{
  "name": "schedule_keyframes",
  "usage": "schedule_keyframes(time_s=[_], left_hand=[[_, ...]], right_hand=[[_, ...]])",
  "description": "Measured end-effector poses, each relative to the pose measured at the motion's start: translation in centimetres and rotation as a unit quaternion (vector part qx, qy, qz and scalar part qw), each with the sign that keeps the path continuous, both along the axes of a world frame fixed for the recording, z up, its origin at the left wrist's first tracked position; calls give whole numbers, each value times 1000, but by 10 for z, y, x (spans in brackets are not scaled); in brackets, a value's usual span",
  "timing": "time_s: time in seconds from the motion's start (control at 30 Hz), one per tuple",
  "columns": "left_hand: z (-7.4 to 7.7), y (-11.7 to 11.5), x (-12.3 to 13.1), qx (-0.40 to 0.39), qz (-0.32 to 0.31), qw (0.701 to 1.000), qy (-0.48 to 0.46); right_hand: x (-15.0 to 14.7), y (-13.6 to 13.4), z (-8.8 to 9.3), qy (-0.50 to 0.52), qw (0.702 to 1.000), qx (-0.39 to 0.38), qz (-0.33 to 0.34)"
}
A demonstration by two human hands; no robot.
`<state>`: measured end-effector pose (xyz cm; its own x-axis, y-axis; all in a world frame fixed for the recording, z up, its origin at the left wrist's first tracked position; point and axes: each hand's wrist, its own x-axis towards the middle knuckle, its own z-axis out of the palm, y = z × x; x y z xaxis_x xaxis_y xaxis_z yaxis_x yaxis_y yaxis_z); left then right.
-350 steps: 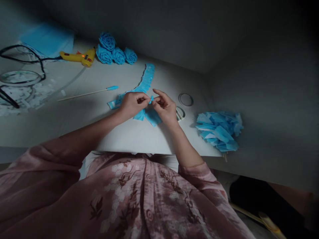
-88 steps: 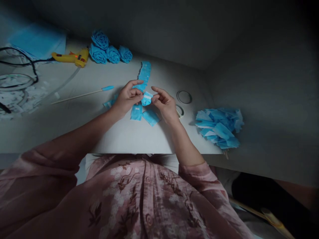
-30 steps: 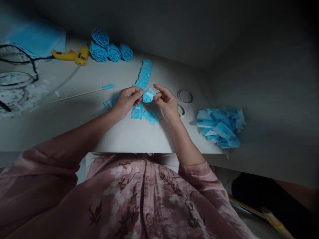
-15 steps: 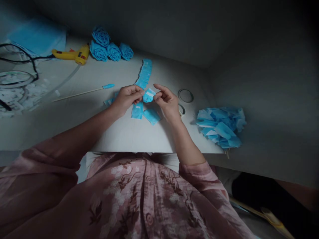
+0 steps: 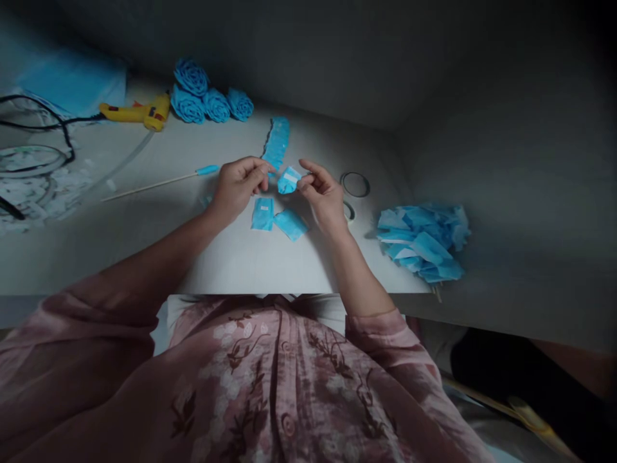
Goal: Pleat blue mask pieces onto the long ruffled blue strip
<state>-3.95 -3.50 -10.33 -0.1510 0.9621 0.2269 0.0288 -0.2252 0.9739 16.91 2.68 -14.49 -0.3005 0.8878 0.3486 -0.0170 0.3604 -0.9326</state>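
Between the thumb and fingers of my right hand (image 5: 324, 193) is a small blue fabric piece (image 5: 288, 182) with a white strip across its top. My left hand (image 5: 243, 186) is just left of that piece, apart from it, with thumb and forefinger pinched together; whatever may be between them is too small to make out. Below my hands lie two flat blue fabric pieces, a left one (image 5: 263, 214) with a small white mark and a tilted right one (image 5: 291, 224). Beyond my fingers lies a gathered blue strip (image 5: 276, 141), its near end partly hidden by my left hand.
Blue fabric roses (image 5: 189, 104) sit at the back, beside a yellow glue gun (image 5: 157, 114). A thin stick with a blue tip (image 5: 207, 170) lies left. Right are a tape roll (image 5: 355, 184) and a blue fabric bunch (image 5: 424, 241). White scraps (image 5: 58, 193) lie far left.
My left hand has let go of the small blue piece and drawn slightly left, leaving a gap. My right hand still holds the piece. The whole view has shifted a little.
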Motion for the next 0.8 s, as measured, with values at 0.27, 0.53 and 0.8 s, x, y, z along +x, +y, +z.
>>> schedule_keyframes(time_s=[0.27,0.53,0.8], left_hand=[[0,-10,9,25,-9,992,123],[0,-8,12,17,22,984,177],[-2,-10,11,33,48,973,221]], right_hand=[[-10,-13,6,-5,1000,-8,6],[-12,-18,8,-14,999,-27,26],[-17,-25,10,-11,999,-16,26]])
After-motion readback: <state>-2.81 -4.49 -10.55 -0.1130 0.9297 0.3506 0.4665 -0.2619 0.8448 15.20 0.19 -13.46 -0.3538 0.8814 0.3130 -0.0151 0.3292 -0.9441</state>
